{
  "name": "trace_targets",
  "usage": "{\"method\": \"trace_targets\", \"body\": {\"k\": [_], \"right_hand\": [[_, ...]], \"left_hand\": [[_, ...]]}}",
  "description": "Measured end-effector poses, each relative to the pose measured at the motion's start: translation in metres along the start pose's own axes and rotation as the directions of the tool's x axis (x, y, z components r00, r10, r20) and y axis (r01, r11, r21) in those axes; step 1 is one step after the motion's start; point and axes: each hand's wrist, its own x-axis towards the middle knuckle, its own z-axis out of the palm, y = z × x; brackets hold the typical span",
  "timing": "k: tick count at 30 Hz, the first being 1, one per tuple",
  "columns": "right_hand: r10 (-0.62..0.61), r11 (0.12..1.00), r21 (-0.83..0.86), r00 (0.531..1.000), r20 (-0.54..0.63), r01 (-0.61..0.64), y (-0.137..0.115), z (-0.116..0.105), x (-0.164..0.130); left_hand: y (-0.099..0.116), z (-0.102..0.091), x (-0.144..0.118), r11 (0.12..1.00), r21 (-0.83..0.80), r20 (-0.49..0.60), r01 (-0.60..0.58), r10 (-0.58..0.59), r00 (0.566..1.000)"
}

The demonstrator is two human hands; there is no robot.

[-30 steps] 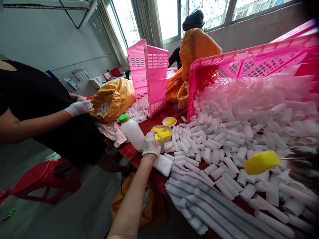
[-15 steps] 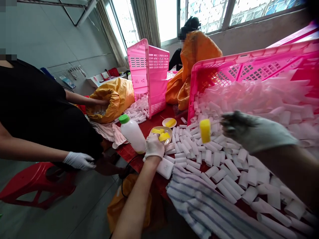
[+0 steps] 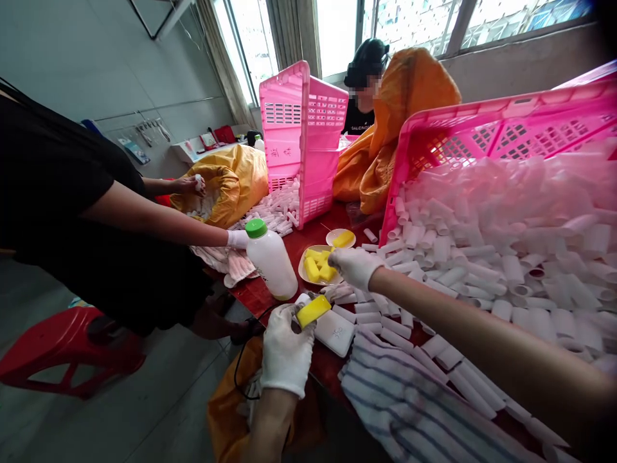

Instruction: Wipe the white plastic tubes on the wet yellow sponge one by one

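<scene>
My left hand [image 3: 286, 350], in a white glove, holds a yellow sponge [image 3: 313, 310] just off the table's near edge, above a white flat box [image 3: 335, 333]. My right hand [image 3: 354, 265], also gloved, reaches across to the right rim of a shallow dish [image 3: 304, 273] filled with several yellow sponges [image 3: 319, 265]. Its fingers are curled, and I cannot see whether they hold anything. A white bottle with a green cap [image 3: 272, 260] stands left of the dish. A co-worker's gloved hand [image 3: 237, 239] touches the bottle.
A tilted pink crate [image 3: 482, 128] spills white tubes [image 3: 482, 257] over the red table. A striped cloth [image 3: 409, 399] lies at the near edge. A second pink crate [image 3: 303, 141], an orange bag [image 3: 231, 183], a small dish [image 3: 342, 238], a seated person [image 3: 366, 71] and a red stool [image 3: 62, 347] surround the spot.
My left hand left the dish and came back toward me with a yellow sponge. My right hand swung left to the dish. The co-worker's hand moved onto the bottle.
</scene>
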Motion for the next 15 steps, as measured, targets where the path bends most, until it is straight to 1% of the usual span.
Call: {"method": "trace_targets", "body": {"k": [2,3,4,6,7,8,9,11,12,13,14,15], "right_hand": [[-0.031,0.978,-0.203,0.994,0.108,0.053,0.004,0.003,-0.019],[-0.049,0.941,-0.322,0.985,0.165,0.101,0.005,0.002,-0.028],[-0.068,0.881,-0.444,0.972,0.225,0.164,0.006,0.001,-0.037],[-0.091,0.701,-0.65,0.941,0.327,0.293,0.009,-0.004,-0.053],[-0.097,0.612,-0.713,0.928,0.36,0.341,0.011,-0.006,-0.06],[-0.1,0.553,-0.749,0.921,0.377,0.366,0.013,-0.007,-0.067],[-0.098,0.534,-0.761,0.921,0.377,0.368,0.015,-0.008,-0.072],[-0.084,0.538,-0.765,0.926,0.368,0.353,0.02,-0.009,-0.079],[-0.085,0.564,-0.751,0.928,0.362,0.345,0.023,-0.008,-0.081],[-0.097,0.62,-0.714,0.934,0.343,0.326,0.026,-0.007,-0.081],[-0.113,0.729,-0.624,0.948,0.298,0.282,0.028,-0.004,-0.079],[-0.119,0.855,-0.472,0.967,0.227,0.216,0.031,-0.001,-0.077]], "left_hand": [[0.0,0.0,-0.002,1.0,-0.026,0.008,0.006,-0.006,1.0],[0.0,0.0,-0.002,0.999,-0.041,0.01,0.015,-0.014,1.0],[0.001,0.001,-0.002,0.998,-0.057,0.01,0.023,-0.022,1.0],[0.001,0.002,-0.003,0.996,-0.084,0.007,0.033,-0.033,0.999],[0.001,0.002,-0.003,0.995,-0.094,0.004,0.035,-0.035,0.999],[0.002,0.002,-0.004,0.994,-0.102,0.003,0.036,-0.036,0.999],[0.002,0.002,-0.005,0.993,-0.107,0.003,0.042,-0.042,0.999],[0.003,0.0,-0.007,0.992,-0.106,0.003,0.062,-0.062,0.998],[0.003,-0.001,-0.009,0.992,-0.102,0.003,0.073,-0.073,0.997],[0.004,-0.003,-0.01,0.992,-0.096,0.004,0.082,-0.082,0.997],[0.005,-0.005,-0.012,0.992,-0.089,0.007,0.089,-0.089,0.996],[0.005,-0.006,-0.013,0.992,-0.08,0.012,0.094,-0.094,0.996]]}}
